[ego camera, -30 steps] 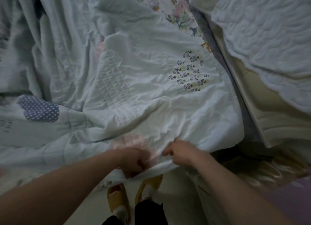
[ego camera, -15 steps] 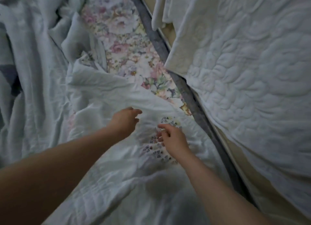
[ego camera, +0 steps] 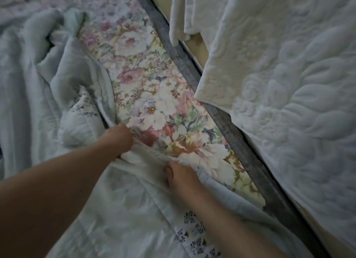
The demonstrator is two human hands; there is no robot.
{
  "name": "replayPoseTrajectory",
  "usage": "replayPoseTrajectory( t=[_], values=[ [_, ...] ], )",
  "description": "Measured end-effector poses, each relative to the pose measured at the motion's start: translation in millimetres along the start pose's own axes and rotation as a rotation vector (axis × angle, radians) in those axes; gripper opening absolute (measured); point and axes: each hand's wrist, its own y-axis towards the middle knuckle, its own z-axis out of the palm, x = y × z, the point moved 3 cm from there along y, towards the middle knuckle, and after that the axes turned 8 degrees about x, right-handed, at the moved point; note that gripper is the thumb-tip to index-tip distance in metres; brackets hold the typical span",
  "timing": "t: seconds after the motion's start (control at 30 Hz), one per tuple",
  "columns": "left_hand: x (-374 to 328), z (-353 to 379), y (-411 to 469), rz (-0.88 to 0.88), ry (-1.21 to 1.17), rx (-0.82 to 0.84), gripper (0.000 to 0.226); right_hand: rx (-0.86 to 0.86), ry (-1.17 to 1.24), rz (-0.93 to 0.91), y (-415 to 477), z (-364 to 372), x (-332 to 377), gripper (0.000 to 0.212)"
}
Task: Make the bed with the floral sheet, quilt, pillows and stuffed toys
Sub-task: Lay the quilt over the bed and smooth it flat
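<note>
Bunched quilt overlaps floral sheet beside white coverlet.

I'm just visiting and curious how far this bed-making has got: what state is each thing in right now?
quilt: rumpled, its edge turned back off part of the sheet.
floral sheet: spread flat, partly uncovered.
left hand: grips the quilt's edge.
right hand: grips the quilt's folded edge.
white quilted cover: hangs draped at the right, beside the bed.
</note>
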Motion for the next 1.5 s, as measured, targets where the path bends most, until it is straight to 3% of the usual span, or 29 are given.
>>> replayPoseTrajectory(
  t=[0.1, 0.17, 0.23, 0.3, 0.37, 0.47, 0.57, 0.63, 0.7, 0.73, 0.77, 0.83, 0.87, 0.93, 1.03, 1.1, 1.23, 1.33, 1.4, 1.5],
  values=[
    [12.7, 16.1, 9.6, -0.144, -0.132, 0.124, 0.057, -0.001, 0.348, 0.227, 15.7, 8.6, -5.8, 0.047],
    [16.1, 16.6, 8.8, -0.273, -0.359, 0.150, 0.074, 0.099, 0.839, 0.487, 22.0, 8.9, -6.2, 0.059],
    [21.1, 10.9, 13.9, -0.324, -0.409, 0.125, 0.070, 0.223, 1.221, 0.619, 28.6, 10.5, -2.4, 0.066],
    [21.0, -0.3, 25.3, -0.279, -0.351, 0.001, 0.056, 0.240, 1.396, 0.674, 37.0, 10.2, -4.1, 0.061],
    [13.1, -18.5, 33.7, -0.165, -0.457, -0.169, 0.046, 0.177, 1.509, 0.726, 42.5, 9.9, -3.2, 0.040],
    [-8.8, -62.6, 38.1, -0.003, -0.642, -0.412, 0.042, 0.020, 1.525, 0.547, 47.9, -13.7, 3.8, 0.034],
    [-25.2, -111.5, 48.7, 0.086, -0.752, -0.564, 0.046, -0.291, 1.443, 0.228, 63.7, -63.3, 0.5, 0.037],
    [-38.5, -142.0, 61.2, 0.163, -0.776, -0.641, 0.048, -0.485, 1.375, 0.108, 76.6, -94.0, -6.5, 0.042],
    [-51.4, -160.6, 75.1, 0.211, -0.742, -0.663, 0.046, -0.528, 1.294, 0.059, 88.8, -106.4, -15.3, 0.035],
    [-61.5, -164.0, 84.3, 0.234, -0.715, -0.609, 0.044, -0.527, 1.272, 0.029, 94.3, -108.4, -20.5, 0.027],
    [-69.2, -160.8, 97.1, 0.257, -0.669, -0.497, 0.044, -0.503, 1.238, 0.006, 98.2, -107.3, -23.8, 0.032],
    [-93.2, -132.8, 120.1, 0.282, -0.509, -0.187, 0.051, -0.455, 1.147, -0.044, 107.2, -100.9, -42.2, 0.056],
    [-101.6, -113.9, 126.5, 0.271, -0.405, -0.083, 0.055, -0.448, 1.031, -0.094, 109.7, -97.0, -49.3, 0.060],
    [-105.3, -88.3, 132.7, 0.228, -0.314, -0.031, 0.063, -0.456, 0.641, -0.216, 103.8, -88.9, -49.4, 0.057],
    [-100.6, -81.9, 135.1, 0.212, -0.419, -0.146, 0.073, -0.716, -0.117, -0.258, 83.6, -82.7, -41.1, 0.048],
    [-94.6, -81.3, 131.8, 0.217, -0.339, -0.253, 0.074, -0.771, -0.384, -0.167, 80.7, -75.0, -44.3, 0.048],
    [-91.2, -79.5, 134.2, 0.327, -0.251, -0.160, 0.059, -0.712, -0.433, -0.033, 92.1, -79.5, -40.2, 0.046],
    [-66.2, -106.6, 131.4, 0.385, -0.333, -0.415, 0.050, -0.764, -0.401, -0.154, 121.8, -103.1, 14.5, 0.044],
    [-41.5, -121.7, 132.7, 0.302, -0.265, -0.546, 0.052, -0.702, -0.386, -0.179, 149.9, -116.5, 54.8, 0.051],
    [1.2, -129.4, 145.7, 0.141, -0.130, -0.527, 0.051, -0.605, -0.388, -0.190, 197.1, -127.2, 103.4, 0.050]
  ],
)
